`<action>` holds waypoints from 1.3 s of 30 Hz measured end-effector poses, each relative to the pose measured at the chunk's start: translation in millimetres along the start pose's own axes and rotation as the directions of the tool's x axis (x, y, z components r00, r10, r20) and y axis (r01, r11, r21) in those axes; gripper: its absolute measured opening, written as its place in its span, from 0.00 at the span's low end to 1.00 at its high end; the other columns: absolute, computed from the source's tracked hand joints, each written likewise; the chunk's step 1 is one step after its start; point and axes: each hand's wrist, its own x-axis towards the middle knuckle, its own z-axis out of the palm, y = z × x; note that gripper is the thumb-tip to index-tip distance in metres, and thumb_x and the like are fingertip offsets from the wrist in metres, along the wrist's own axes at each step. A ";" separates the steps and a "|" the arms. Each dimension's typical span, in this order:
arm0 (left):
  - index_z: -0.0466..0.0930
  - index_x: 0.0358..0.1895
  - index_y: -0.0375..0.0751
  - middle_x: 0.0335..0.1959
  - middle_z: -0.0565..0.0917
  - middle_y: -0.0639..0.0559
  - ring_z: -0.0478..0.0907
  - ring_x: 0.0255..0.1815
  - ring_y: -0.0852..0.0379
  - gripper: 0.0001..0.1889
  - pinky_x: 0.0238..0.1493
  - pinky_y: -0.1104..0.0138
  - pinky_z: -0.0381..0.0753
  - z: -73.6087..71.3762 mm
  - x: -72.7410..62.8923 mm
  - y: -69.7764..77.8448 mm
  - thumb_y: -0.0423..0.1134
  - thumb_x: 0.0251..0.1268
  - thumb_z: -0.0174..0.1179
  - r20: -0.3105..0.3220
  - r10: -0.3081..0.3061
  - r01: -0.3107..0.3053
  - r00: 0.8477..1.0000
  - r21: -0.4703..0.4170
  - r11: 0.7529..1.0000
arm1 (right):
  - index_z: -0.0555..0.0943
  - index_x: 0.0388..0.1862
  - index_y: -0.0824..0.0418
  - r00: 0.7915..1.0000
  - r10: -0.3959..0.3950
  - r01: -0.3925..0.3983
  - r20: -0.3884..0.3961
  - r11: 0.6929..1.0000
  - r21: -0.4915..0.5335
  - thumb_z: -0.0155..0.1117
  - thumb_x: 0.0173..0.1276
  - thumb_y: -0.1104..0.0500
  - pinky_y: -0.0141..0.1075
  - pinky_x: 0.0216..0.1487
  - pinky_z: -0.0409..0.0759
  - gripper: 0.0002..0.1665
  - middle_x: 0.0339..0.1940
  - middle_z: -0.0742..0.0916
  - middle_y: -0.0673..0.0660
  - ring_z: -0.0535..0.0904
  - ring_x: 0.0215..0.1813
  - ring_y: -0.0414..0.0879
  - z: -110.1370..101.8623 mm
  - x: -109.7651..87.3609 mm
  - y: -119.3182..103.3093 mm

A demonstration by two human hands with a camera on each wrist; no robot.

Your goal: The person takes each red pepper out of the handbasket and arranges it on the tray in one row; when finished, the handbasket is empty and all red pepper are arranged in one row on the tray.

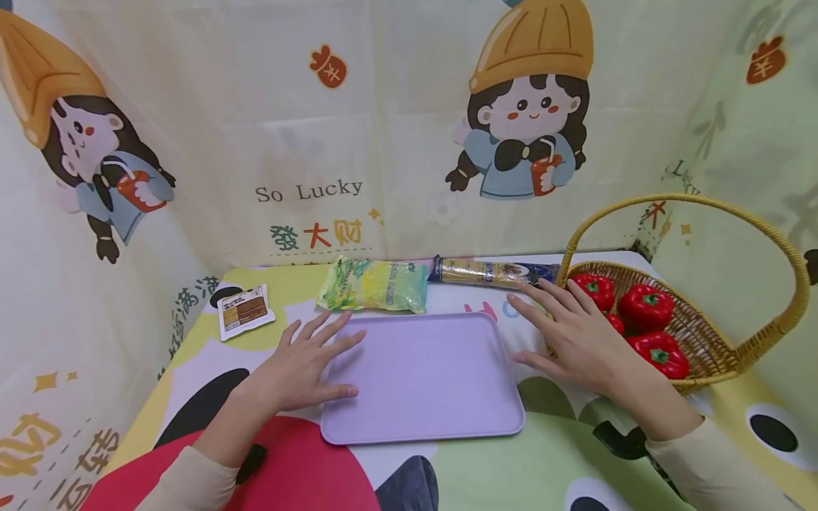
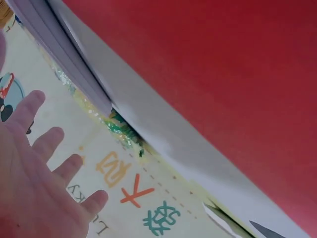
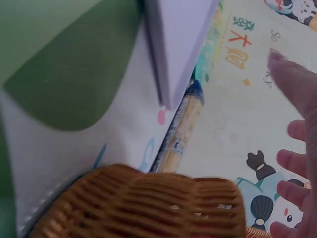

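Note:
A pale purple tray [image 1: 422, 376] lies flat in the middle of the table. Over its left edge hovers my left hand [image 1: 297, 365], fingers spread and holding nothing; in the left wrist view the same hand [image 2: 44, 173] has its fingers apart. My right hand [image 1: 569, 333] is raised between the tray and the wicker basket [image 1: 709, 333], overlapping the basket's left rim in the head view. Its fingers are extended with nothing in them. Several red bell peppers [image 1: 645, 309] sit inside the basket, partly hidden by that hand.
Behind the tray lie a yellow-green plastic packet [image 1: 373, 285] and a pack of spaghetti [image 1: 492, 272]. A small white-and-brown sachet [image 1: 245, 312] rests at the back left. The basket's tall handle [image 1: 693, 199] arches up at the right. A printed curtain [image 1: 409, 142] stands behind the table.

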 end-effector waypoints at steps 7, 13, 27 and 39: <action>0.65 0.78 0.64 0.84 0.56 0.50 0.54 0.82 0.37 0.47 0.71 0.31 0.55 2.0 -3.6 -2.3 0.82 0.57 0.53 0.037 -0.005 0.006 0.999 -0.017 1.000 | 0.66 0.80 0.49 0.999 0.012 -0.009 -0.048 0.998 0.064 0.70 0.63 0.32 0.63 0.74 0.61 0.51 0.77 0.73 0.58 0.64 0.77 0.61 -1.5 -11.4 9.7; 0.64 0.78 0.64 0.83 0.57 0.49 0.56 0.80 0.36 0.48 0.71 0.31 0.57 1.0 -7.2 -2.2 0.82 0.56 0.53 0.083 -0.013 0.018 0.996 -0.059 0.998 | 0.68 0.78 0.50 0.998 0.045 -0.040 -0.043 0.992 0.119 0.74 0.62 0.36 0.65 0.70 0.65 0.49 0.76 0.73 0.57 0.66 0.76 0.61 -4.9 -20.9 19.6; 0.63 0.79 0.63 0.82 0.60 0.46 0.59 0.78 0.32 0.51 0.67 0.29 0.61 -7.1 -13.8 -3.0 0.81 0.52 0.59 0.153 -0.028 0.047 0.988 -0.120 0.992 | 0.66 0.79 0.47 0.988 0.146 -0.152 0.049 0.888 0.434 0.76 0.66 0.50 0.67 0.62 0.72 0.45 0.77 0.71 0.55 0.64 0.75 0.58 -17.2 -39.8 46.5; 0.61 0.80 0.64 0.82 0.59 0.46 0.61 0.77 0.33 0.53 0.65 0.33 0.65 -8.4 -16.9 -5.0 0.82 0.50 0.59 0.188 -0.020 0.050 0.982 -0.157 0.986 | 0.69 0.76 0.49 0.978 0.174 -0.208 0.119 0.883 0.421 0.77 0.65 0.49 0.47 0.45 0.84 0.43 0.72 0.74 0.59 0.70 0.65 0.54 -18.7 -47.1 66.3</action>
